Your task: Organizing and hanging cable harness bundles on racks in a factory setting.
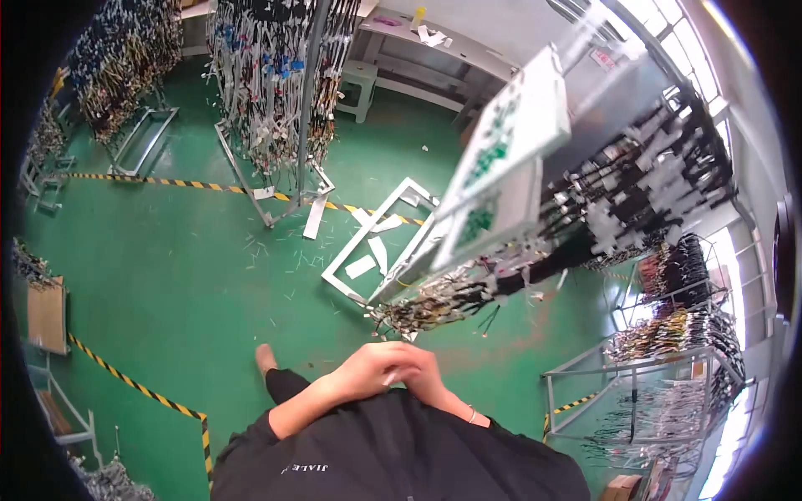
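Note:
My left hand (366, 372) and my right hand (427, 377) meet in front of my black jacket (401, 447). The fingers of both are curled together. A small whitish bit (391, 377) shows between them, too small to name. Just beyond my hands hangs a thick bundle of wire harnesses (434, 307) with black, white and yellowish leads. It hangs from a tall metal rack that also carries a white panel (535, 113) with green markings. My hands appear apart from these harnesses.
The rack's pale base frame (342, 288) stands on the green floor (209, 267), with paper scraps (361, 266) inside it. More harness racks (276, 83) stand at the far left and right (660, 392). Yellow-black tape (138, 387) marks the floor. A white stool (357, 88) stands by the back bench (443, 54).

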A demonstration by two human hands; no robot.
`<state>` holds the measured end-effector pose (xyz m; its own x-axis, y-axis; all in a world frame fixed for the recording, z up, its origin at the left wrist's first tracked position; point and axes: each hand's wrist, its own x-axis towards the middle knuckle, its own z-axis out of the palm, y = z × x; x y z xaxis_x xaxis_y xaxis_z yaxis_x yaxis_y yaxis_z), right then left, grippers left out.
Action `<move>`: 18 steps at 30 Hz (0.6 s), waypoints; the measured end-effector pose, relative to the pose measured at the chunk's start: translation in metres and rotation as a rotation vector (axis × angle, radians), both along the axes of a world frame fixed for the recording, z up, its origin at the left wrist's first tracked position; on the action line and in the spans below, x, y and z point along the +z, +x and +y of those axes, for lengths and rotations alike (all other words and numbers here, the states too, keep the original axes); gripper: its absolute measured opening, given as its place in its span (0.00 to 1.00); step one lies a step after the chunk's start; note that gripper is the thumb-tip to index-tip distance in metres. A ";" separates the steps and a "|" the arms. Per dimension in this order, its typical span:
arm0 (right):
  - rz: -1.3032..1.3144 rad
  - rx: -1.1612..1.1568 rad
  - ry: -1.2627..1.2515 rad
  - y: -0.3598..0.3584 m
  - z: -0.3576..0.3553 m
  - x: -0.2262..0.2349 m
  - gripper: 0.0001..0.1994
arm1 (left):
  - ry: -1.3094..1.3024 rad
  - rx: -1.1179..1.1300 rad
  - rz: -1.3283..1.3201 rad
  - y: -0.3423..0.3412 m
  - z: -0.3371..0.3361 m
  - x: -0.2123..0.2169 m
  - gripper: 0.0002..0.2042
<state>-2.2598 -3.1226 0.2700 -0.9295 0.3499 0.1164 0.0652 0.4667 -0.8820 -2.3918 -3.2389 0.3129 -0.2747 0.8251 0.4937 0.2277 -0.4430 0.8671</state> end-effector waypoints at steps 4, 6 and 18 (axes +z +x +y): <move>-0.191 0.128 -0.496 -0.098 -0.053 0.018 0.13 | -0.309 -0.038 -0.740 -0.101 -0.073 -0.036 0.11; -0.305 0.321 -0.560 -0.148 -0.076 0.013 0.13 | -0.344 0.007 -0.671 -0.166 -0.119 -0.054 0.13; -0.216 -0.136 -1.368 -0.407 -0.104 -0.049 0.17 | -0.487 0.571 -0.788 -0.501 -0.239 -0.137 0.16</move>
